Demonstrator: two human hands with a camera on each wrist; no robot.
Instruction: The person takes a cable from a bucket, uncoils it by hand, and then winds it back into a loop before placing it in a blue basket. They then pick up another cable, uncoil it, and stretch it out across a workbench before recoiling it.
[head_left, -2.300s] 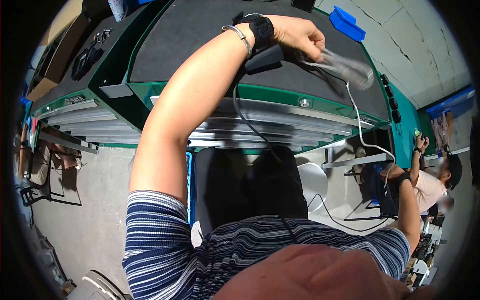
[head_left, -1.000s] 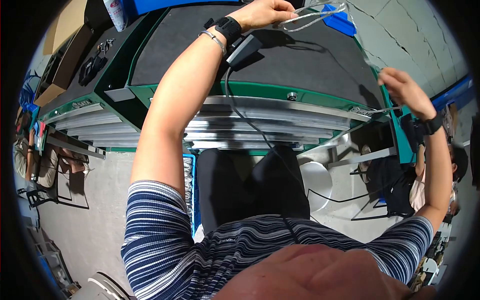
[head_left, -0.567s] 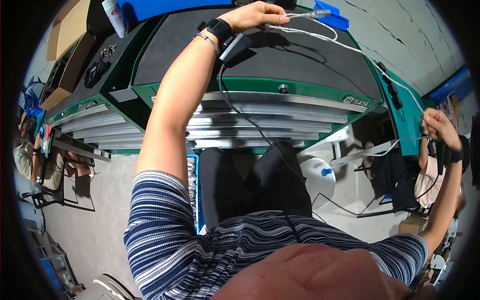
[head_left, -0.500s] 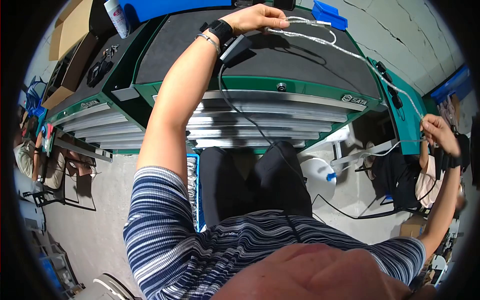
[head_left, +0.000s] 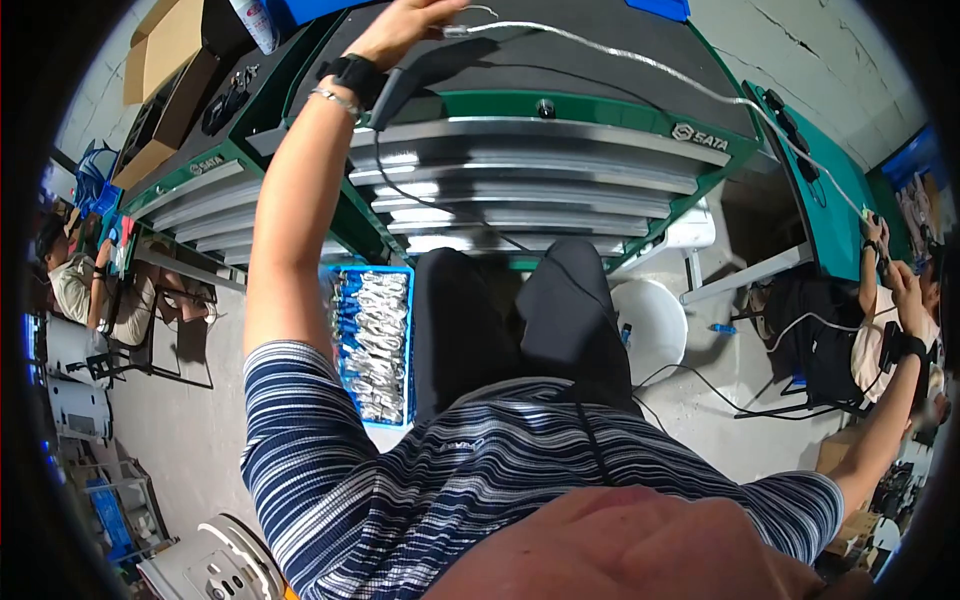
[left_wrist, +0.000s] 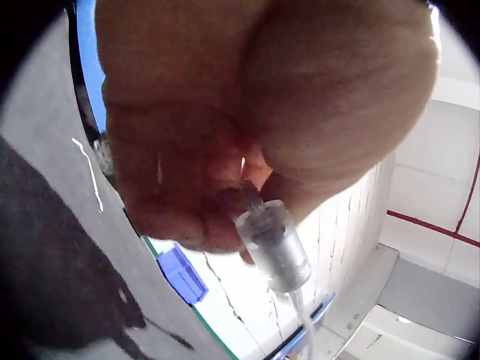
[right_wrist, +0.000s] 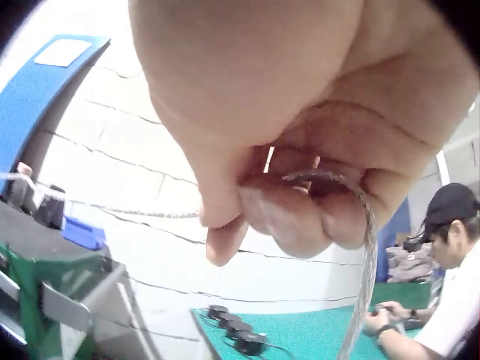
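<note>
A braided silver-white cable (head_left: 610, 50) runs in a long line between both hands, above the dark cabinet top and past its right side. My left hand (head_left: 405, 28) pinches it near a clear, cylinder-shaped plug end (left_wrist: 276, 247); a short loose strand shows beside the fingers. At far right, my right hand (head_left: 906, 305) holds the cable with curled fingers (right_wrist: 285, 217), and one length of the cable (right_wrist: 364, 277) hangs down from them. This free part (head_left: 815, 318) drops below the right hand.
A blue crate (head_left: 410, 350) of bundled silver cables stands beside my legs, and a white bin (head_left: 665, 310) at their right. The green drawer cabinet (head_left: 450, 105) fronts me. Another person (right_wrist: 450, 300) works at a green table (right_wrist: 315, 330).
The hands have drawn apart: the left went left and away, the right sideways and lower. The cable's loop at the left hand has opened out into a longer span. More of the crate shows.
</note>
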